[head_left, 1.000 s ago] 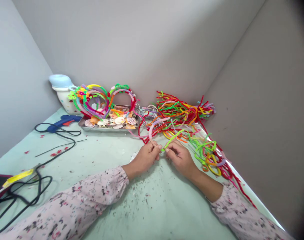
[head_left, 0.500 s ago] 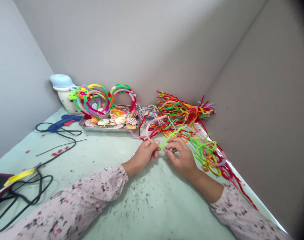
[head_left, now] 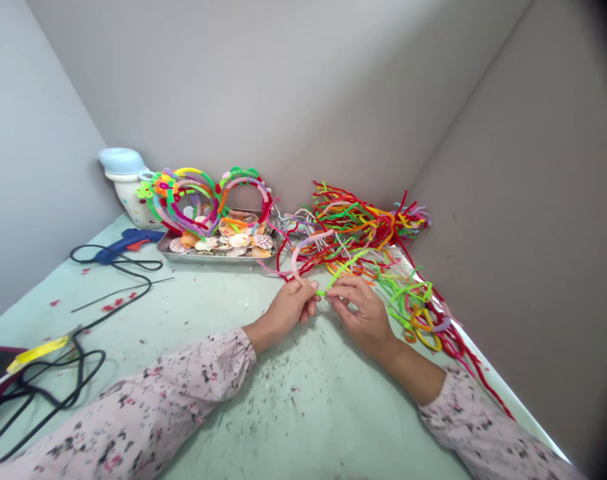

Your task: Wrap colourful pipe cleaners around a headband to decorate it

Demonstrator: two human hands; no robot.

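Near the middle of the table, my left hand (head_left: 293, 305) pinches a curved band (head_left: 297, 256) wrapped in pink and lilac. A bright green pipe cleaner (head_left: 342, 268) runs from the band's end, by my left fingertips, to my right hand and rises beyond it. Thumb and fingers of my right hand (head_left: 360, 313) are closed on this green pipe cleaner, just right of my left fingertips. The band's lower end is hidden in my left hand.
Behind, a metal tray (head_left: 218, 258) holds shells and decorated headbands (head_left: 246, 180). Pipe cleaners (head_left: 363, 220) lie heaped at the back right. On the left are a blue glue gun (head_left: 120, 247), a black cord (head_left: 110, 319) and a white bottle (head_left: 134, 200).
My right fingertips have shifted slightly left and closed on the green pipe cleaner near the band. My left hand has stayed nearly still.
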